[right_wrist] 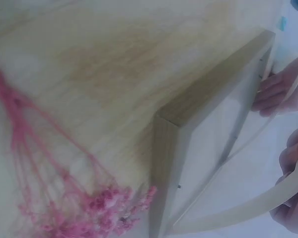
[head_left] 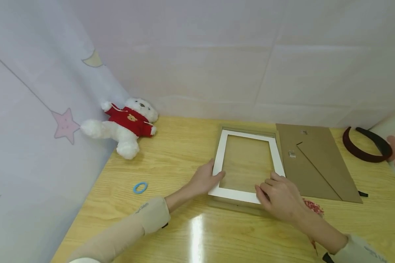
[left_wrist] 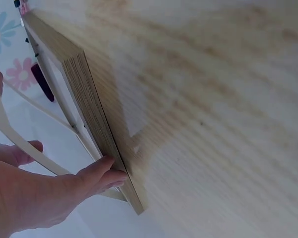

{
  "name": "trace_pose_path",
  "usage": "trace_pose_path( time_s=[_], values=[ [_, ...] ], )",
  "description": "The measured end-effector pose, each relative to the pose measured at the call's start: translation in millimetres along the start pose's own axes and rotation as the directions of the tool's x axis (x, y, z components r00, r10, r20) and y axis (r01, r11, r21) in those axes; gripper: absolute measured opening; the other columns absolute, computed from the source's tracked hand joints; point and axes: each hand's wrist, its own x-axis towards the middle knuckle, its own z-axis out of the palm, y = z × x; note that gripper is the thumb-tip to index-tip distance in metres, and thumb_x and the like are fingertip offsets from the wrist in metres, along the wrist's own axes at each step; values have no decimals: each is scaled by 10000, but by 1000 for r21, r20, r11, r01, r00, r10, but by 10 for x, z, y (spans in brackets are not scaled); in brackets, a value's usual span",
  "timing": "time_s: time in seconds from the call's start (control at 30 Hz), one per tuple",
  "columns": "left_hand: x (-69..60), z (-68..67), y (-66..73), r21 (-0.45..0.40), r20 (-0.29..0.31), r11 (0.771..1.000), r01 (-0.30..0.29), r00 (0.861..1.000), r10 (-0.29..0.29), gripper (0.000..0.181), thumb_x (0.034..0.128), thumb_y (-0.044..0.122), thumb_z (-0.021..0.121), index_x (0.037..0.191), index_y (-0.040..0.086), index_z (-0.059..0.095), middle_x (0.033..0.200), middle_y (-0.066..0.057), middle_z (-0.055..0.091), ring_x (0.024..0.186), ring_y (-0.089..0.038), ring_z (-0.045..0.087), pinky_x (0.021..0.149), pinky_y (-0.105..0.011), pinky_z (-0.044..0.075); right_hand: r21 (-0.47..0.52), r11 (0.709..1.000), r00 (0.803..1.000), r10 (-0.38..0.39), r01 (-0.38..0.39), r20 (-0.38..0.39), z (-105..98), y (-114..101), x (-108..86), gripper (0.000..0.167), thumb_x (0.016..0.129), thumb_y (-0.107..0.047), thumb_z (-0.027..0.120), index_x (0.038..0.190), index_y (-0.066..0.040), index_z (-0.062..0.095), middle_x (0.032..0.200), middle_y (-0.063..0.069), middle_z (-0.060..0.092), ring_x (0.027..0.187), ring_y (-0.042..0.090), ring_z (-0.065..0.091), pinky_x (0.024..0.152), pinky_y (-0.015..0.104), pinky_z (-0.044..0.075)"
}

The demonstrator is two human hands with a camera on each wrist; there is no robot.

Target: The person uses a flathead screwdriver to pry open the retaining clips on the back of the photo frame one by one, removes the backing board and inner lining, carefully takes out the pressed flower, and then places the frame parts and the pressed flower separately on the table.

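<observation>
A white rectangular mat (head_left: 238, 194) with a cut-out window is tilted just above a wooden picture frame (head_left: 229, 203), which lies on the table. My left hand (head_left: 204, 178) holds the mat's left edge with the thumb on top. In the left wrist view, fingertips of that hand (left_wrist: 44, 191) touch the side of the picture frame (left_wrist: 84, 89). My right hand (head_left: 281, 196) grips the mat near its lower right corner with bent fingers. The right wrist view shows the mat (right_wrist: 258, 208) bowed, its near edge raised off the frame.
Right of the frame lies a brown backing board (head_left: 316, 160) with a stand flap. Pink dried flowers (head_left: 313, 206) lie partly under my right forearm. A dark red headband (head_left: 365, 155) is at far right; a white teddy bear (head_left: 126, 126) and a blue ring (head_left: 140, 187) are left.
</observation>
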Motion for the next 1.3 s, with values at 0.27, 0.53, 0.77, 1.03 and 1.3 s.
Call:
trace_pose_path(
  time_s=[0.27, 0.53, 0.77, 1.03, 1.3],
  values=[
    [241, -23, -5, 24, 16, 1000, 20, 1000, -21, 673, 953, 144, 549, 1456, -162, 223, 558, -37, 542, 356, -40, 292, 349, -195, 360, 52, 999, 1000, 17, -17, -1, -30, -107, 3, 384, 863, -161, 557, 495, -232, 476, 496, -127, 466, 511, 6, 338, 499, 184, 319],
    [197, -9, 7, 74, -35, 997, -9, 999, 11, 656, 964, 130, 522, 1433, -205, 208, 522, 41, 429, 351, -40, 322, 306, -192, 302, 52, 998, 999, 37, -37, 4, -51, -246, -9, 374, 862, -168, 557, 499, -225, 494, 498, -126, 473, 511, 9, 341, 498, 204, 375],
    [30, 10, -81, 40, -59, 999, -11, 998, 13, 689, 964, 121, 493, 1463, -184, 129, 458, 66, 390, 314, -25, 282, 274, -208, 276, 51, 999, 1000, 15, -16, 10, -41, -388, -36, 400, 932, -225, 494, 542, -187, 575, 522, -109, 506, 524, 49, 366, 492, 190, 321],
    [-43, -147, -284, 59, -118, 998, -9, 993, 16, 688, 971, 144, 483, 1471, -170, 130, 440, 64, 397, 303, -30, 291, 259, -227, 291, 66, 997, 995, -51, 45, 82, 93, -443, 56, 401, 974, -344, 533, 619, -165, 591, 590, -96, 514, 580, 70, 440, 579, 252, 419],
    [-97, -537, -609, 113, -201, 993, 43, 979, -20, 679, 981, 121, 470, 1463, -185, 104, 519, -2, 457, 323, -44, 304, 284, -254, 337, 68, 989, 966, -144, 132, 213, 340, -486, 299, 285, 870, -415, 694, 842, -133, 656, 800, -19, 564, 773, 164, 471, 611, 290, 414]
  ],
)
